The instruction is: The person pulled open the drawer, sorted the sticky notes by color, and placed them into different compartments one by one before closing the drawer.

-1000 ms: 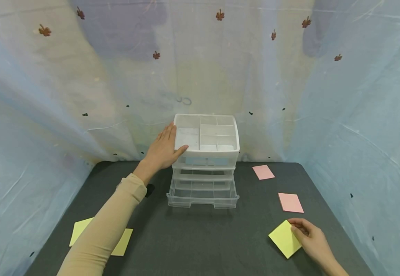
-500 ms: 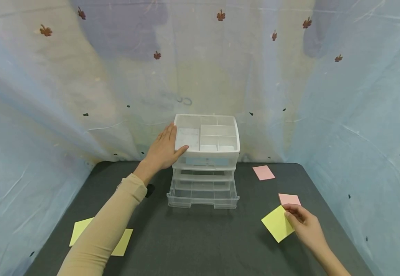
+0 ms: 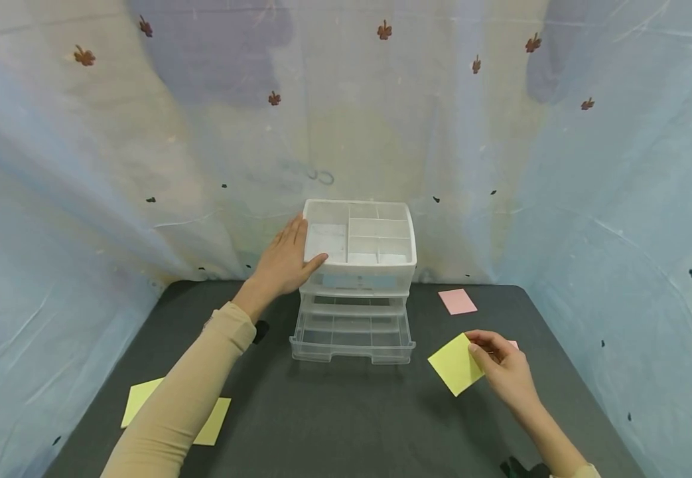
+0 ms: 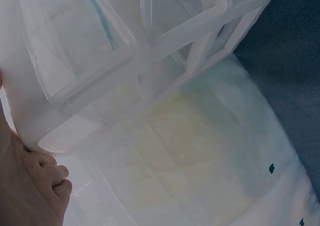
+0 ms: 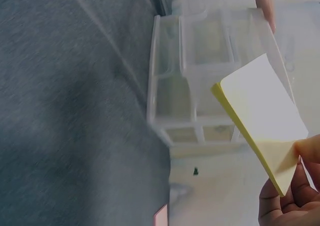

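My left hand [image 3: 282, 262] rests against the upper left side of a small white and clear plastic drawer organizer [image 3: 357, 264]. Its fingers lie straight along the side, and the thumb reaches over the top's front left corner. A clear lower drawer [image 3: 353, 352] of the organizer is pulled out toward me. To the right of it, my right hand [image 3: 503, 372] pinches a yellow sticky note pad [image 3: 456, 365] by one corner, held tilted above the table. In the right wrist view the thumb and fingers hold the pad [image 5: 265, 116] at its lower end.
One pink sticky note pad [image 3: 458, 301] lies at the back right of the dark table [image 3: 346, 425]. Another pink pad [image 3: 513, 344] is mostly hidden behind my right hand. Yellow pads [image 3: 213, 425] lie at the left, partly under my left forearm. Patterned curtains [image 3: 357, 133] surround the table.
My right hand has lifted the yellow sticky note pad and carried it up and left toward the organizer, now covering most of the nearer pink pad. My left hand has stayed in place.
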`<state>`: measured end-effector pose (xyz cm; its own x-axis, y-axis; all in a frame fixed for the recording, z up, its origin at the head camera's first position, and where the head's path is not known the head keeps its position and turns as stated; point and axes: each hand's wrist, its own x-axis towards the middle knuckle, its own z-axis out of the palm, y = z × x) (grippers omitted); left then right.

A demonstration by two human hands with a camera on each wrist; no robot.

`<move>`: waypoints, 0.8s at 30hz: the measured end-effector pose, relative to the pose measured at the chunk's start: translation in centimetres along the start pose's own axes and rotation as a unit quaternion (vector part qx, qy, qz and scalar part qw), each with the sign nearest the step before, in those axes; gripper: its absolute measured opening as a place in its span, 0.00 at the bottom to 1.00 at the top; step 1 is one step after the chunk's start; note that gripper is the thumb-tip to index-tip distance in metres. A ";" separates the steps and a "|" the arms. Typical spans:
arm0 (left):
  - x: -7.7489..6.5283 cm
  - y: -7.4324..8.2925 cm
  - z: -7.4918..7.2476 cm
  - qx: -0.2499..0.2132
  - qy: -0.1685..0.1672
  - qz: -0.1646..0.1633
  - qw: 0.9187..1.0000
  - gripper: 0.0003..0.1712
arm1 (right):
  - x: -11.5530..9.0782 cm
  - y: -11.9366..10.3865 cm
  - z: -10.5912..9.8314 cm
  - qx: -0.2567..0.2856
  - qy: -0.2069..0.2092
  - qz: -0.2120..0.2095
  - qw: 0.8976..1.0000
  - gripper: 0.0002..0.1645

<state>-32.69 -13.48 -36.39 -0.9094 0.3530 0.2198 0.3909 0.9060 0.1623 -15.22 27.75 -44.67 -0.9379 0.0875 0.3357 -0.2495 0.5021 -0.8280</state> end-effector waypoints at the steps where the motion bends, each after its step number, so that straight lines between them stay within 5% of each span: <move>1: 0.0 0.0 0.0 0.000 -0.001 0.000 1.000 0.56 | 0.1 -0.1 0.2 0.008 -0.003 -0.007 1.000 0.12; 24: 0.1 -0.1 0.2 -0.001 0.001 0.000 1.000 0.56 | 3.3 -3.6 5.1 0.091 -0.046 -0.064 0.993 0.10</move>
<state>-32.85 -13.47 -36.55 -0.9089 0.3534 0.2212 0.3920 0.9051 0.1647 -18.64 21.81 -42.87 -0.9117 -0.0512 0.4077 -0.3998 0.3394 -0.8515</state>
